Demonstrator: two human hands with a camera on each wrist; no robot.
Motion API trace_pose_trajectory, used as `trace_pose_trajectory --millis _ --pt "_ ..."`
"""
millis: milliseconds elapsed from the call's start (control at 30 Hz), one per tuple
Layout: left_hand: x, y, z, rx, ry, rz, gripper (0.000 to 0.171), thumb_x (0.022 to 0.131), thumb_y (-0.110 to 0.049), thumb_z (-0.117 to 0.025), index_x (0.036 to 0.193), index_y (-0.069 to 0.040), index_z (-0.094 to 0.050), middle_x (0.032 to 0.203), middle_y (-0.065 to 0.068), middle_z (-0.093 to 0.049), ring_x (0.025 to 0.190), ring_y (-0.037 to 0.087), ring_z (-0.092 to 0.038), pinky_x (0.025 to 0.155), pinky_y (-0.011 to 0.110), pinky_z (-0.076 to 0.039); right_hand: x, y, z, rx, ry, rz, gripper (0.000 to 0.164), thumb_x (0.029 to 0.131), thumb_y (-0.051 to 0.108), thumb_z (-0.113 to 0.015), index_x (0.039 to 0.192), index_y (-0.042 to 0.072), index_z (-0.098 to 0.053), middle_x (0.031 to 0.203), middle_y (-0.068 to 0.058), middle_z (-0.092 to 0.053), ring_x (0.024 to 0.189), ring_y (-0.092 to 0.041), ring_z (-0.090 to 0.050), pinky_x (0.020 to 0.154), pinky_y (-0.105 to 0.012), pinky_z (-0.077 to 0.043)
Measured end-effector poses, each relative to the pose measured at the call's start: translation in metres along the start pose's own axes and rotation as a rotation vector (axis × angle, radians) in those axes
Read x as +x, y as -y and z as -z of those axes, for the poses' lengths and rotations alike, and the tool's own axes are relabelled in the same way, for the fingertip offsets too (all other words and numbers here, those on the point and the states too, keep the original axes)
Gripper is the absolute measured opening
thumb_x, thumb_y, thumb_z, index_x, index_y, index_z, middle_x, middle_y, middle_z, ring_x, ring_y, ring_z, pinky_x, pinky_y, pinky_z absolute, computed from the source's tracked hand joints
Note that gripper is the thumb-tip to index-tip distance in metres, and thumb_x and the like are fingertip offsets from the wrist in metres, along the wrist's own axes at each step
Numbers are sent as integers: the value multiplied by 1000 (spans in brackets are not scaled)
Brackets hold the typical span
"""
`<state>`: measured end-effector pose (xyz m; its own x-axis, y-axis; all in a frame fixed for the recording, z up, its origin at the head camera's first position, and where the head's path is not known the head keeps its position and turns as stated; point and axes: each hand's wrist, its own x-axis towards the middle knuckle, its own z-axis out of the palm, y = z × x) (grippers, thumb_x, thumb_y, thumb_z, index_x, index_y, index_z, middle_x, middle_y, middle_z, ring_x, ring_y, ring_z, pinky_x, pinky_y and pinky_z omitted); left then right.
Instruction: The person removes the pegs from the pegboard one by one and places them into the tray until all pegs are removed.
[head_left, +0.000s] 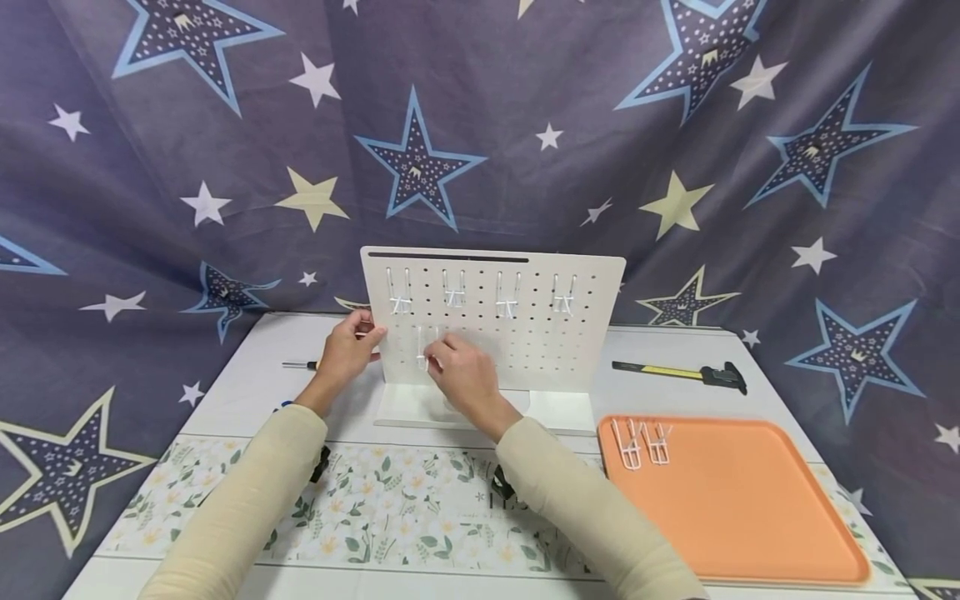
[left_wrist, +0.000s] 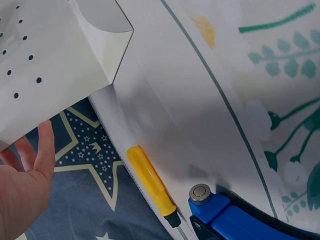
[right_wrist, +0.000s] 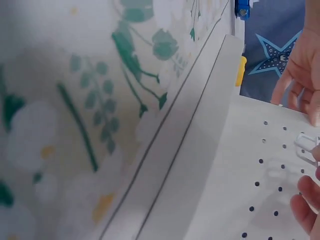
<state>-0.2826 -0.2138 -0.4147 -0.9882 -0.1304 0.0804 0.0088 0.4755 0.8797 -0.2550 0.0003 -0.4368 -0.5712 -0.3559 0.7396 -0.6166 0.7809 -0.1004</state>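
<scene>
A white pegboard [head_left: 517, 346] stands upright on its base, with several white wire hooks [head_left: 507, 300] hung in a row along its upper part. My left hand [head_left: 351, 346] grips the board's left edge, thumb at the front and fingers reaching behind it. Lower on the left side, my right hand [head_left: 467, 375] pinches another white wire hook [head_left: 422, 342] against the perforated face. In the right wrist view this hook [right_wrist: 301, 145] is partly covered by the fingers; whether its ends sit in the holes cannot be told.
An orange tray [head_left: 742, 508] at the right carries two more wire hooks [head_left: 630, 450]. Behind it lies a black-and-yellow caliper [head_left: 675, 372]. Left of the board are a yellow-handled screwdriver [left_wrist: 150, 177] and a blue object with a metal knob [left_wrist: 235, 215]. A floral mat [head_left: 390, 517] covers the front.
</scene>
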Motion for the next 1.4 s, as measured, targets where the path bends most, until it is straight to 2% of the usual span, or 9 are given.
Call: trace_pose_trajectory --millis 267,533,833,1133,1400 --pt "-1 0 0 6 -4 -5 20 104 -16 -57 120 -4 -56 120 19 -60 109 30 -62 93 48 -65 -7 -10 24 9 41 12 6 86 18 -79 90 22 -75 86 8 -69 71 -8 -66 52 -19 -55" --pt "-2 1 0 12 2 -5 23 105 -18 -57 123 -4 -56 121 19 -59 110 29 -62 92 45 -66 -26 -28 54 23 177 -71 5 88 19 -78 90 23 -76 87 9 -70 69 -7 -63 52 -19 -53" --pt "-3 -3 1 23 2 -3 23 105 -18 -56 123 -4 -55 121 18 -59 109 27 -61 92 42 -66 -40 -56 91 31 310 -131 10 86 15 -80 91 22 -76 90 8 -73 77 -8 -69 60 -24 -60" --pt "-1 0 1 20 -4 13 23 105 -18 -56 123 -5 -55 121 17 -59 110 28 -60 93 44 -66 -46 -84 125 88 389 -204 10 84 11 -80 88 19 -76 88 4 -74 74 -9 -68 62 -24 -60" --pt "0 0 -1 12 9 3 24 105 -18 -56 125 -4 -55 123 18 -59 111 28 -60 93 44 -66 -51 -111 150 153 458 -258 4 88 13 -78 88 17 -76 84 5 -73 74 -9 -67 65 -27 -61"
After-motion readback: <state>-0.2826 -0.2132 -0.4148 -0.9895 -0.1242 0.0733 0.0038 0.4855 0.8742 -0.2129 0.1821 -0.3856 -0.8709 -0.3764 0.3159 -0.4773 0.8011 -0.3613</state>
